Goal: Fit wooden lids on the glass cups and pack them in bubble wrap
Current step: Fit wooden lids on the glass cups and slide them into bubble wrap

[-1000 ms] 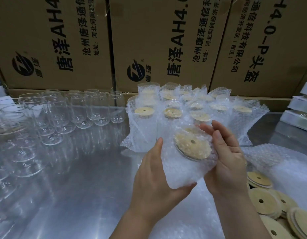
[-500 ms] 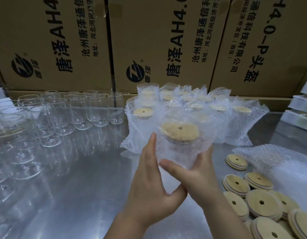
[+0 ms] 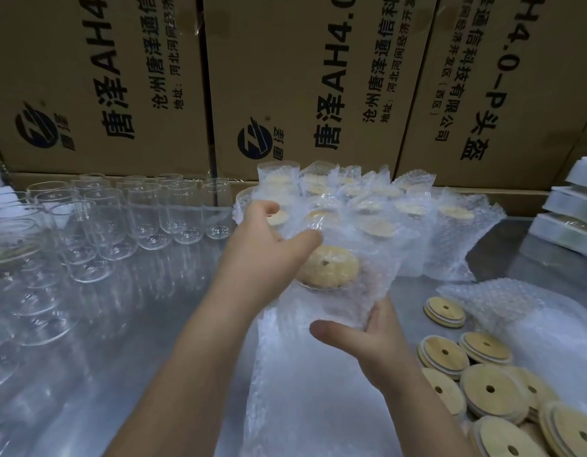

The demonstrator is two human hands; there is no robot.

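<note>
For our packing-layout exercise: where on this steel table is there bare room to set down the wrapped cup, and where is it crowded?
Bare steel table lies between the empty glass cups and the bubble wrap sheet; a smaller patch sits between the wrapped cups and the white stacks. The loose wooden lids crowd the right front.

The left hand [image 3: 264, 249] has been moved up onto the wrapped cup's [image 3: 330, 268] top, above the right hand [image 3: 374, 344].
</note>
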